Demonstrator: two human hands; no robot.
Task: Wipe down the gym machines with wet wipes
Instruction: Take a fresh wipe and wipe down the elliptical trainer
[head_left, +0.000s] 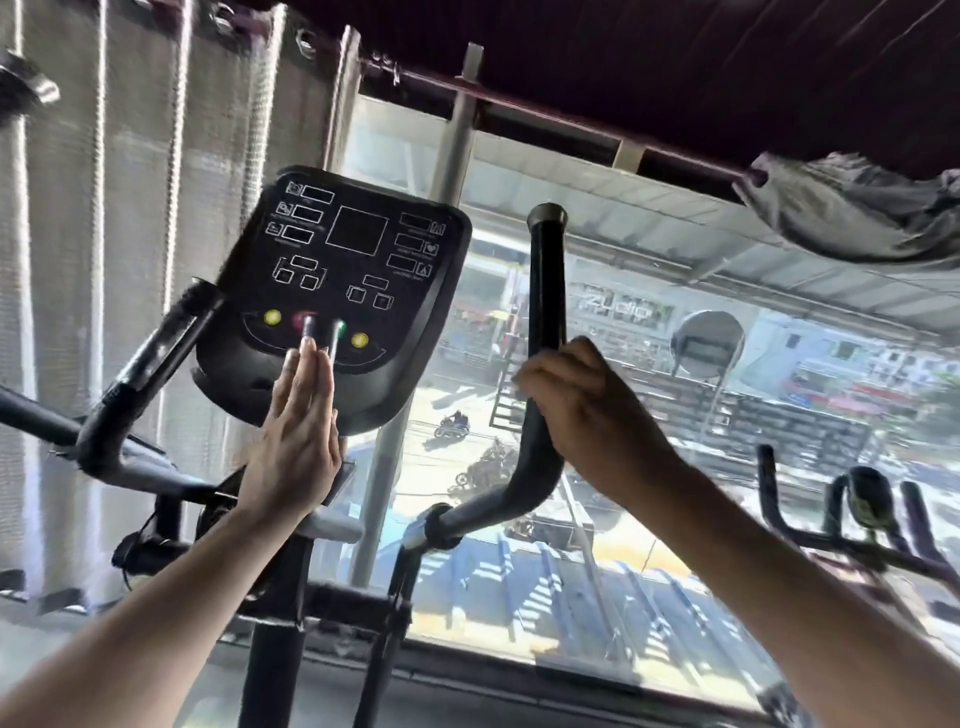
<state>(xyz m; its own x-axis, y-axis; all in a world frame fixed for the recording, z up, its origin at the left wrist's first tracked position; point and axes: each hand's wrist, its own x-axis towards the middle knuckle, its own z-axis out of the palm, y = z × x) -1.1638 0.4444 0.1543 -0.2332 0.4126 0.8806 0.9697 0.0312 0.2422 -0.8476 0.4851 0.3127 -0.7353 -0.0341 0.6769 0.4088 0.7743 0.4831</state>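
Observation:
An exercise bike stands in front of me, with a black console (343, 270) that carries yellow, red and green buttons. My left hand (296, 436) is flat, fingers straight, its fingertips against the console's lower edge just under the red button. My right hand (582, 410) is curled round the bike's right handlebar (545, 312), a black upright bar. The left handlebar (156, 353) is free. No wet wipe shows in either hand; the right palm is hidden.
A large window (649, 467) behind the bike looks down on a street. Grey curtains (130, 208) hang at the left. A grey cloth (852, 208) is draped on the rail at the top right. Another bike's handlebars (872, 514) stand at the right.

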